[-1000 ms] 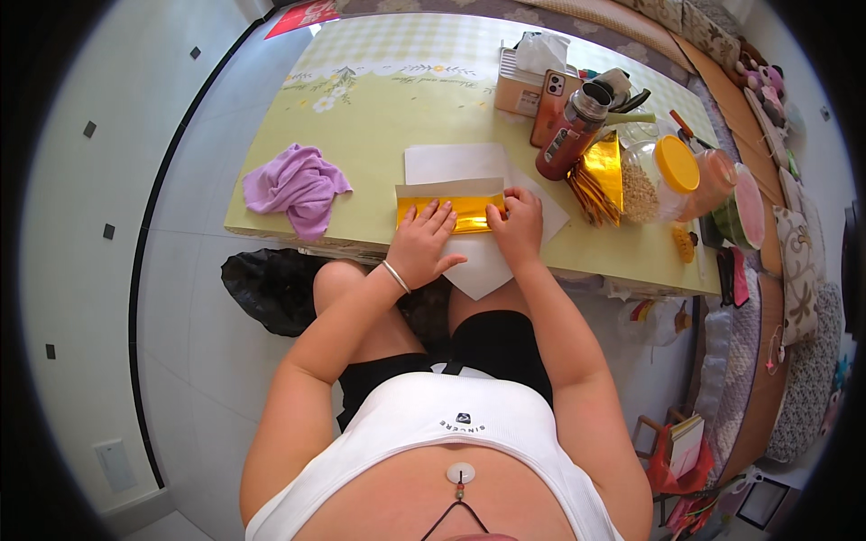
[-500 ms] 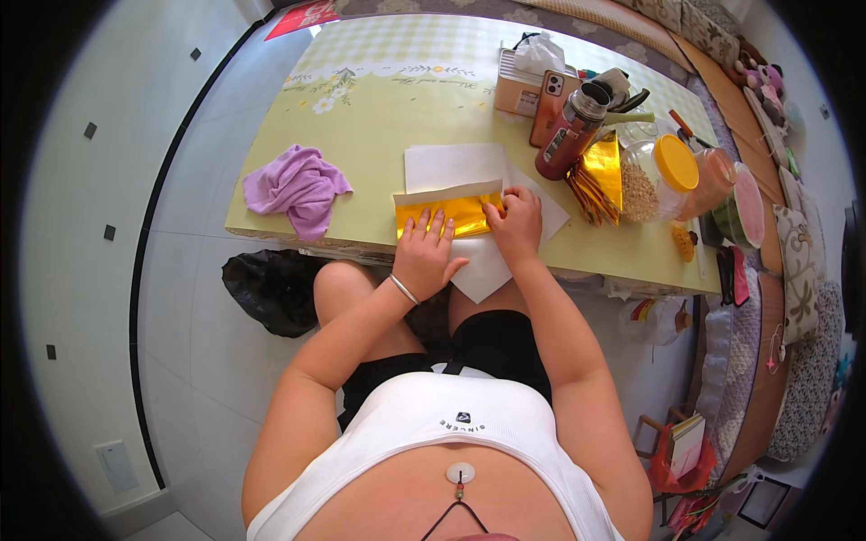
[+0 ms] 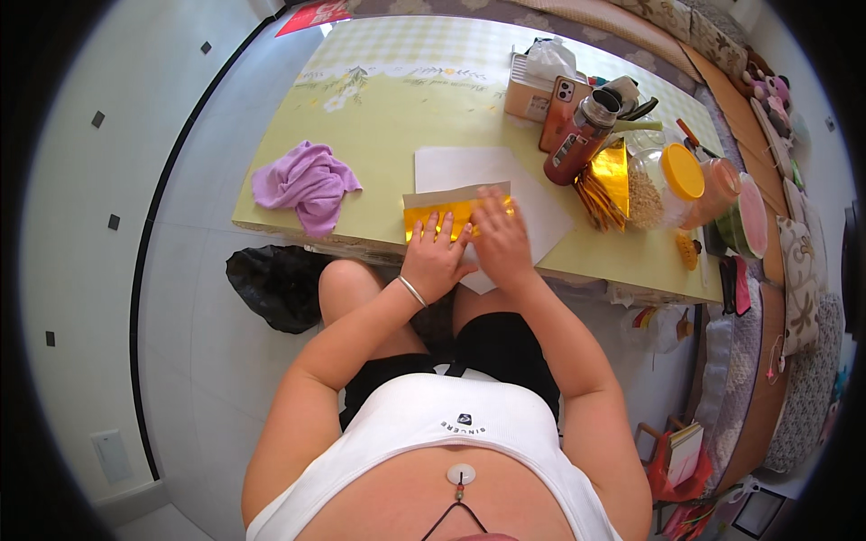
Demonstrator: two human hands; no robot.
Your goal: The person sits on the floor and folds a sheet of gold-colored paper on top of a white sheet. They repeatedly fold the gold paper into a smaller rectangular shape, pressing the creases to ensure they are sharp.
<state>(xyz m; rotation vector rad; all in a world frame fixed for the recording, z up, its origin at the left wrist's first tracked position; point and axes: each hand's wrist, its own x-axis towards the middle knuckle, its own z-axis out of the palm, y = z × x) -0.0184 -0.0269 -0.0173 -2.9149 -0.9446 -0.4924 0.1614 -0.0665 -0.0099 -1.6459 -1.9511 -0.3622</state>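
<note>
Yellow table: both hands press gold paper; grain-filled jar nearby.

**One camera on my head, looking down**

There is a single view, from a wide fisheye camera worn on my head. It faces steeply down and a little forward over my chest and lap to the worktop, which sits at arm's reach in the upper middle. Straight edges bow toward the dark round rim. My forearms enter from below the worktop's near edge; floor fills the left.
</note>
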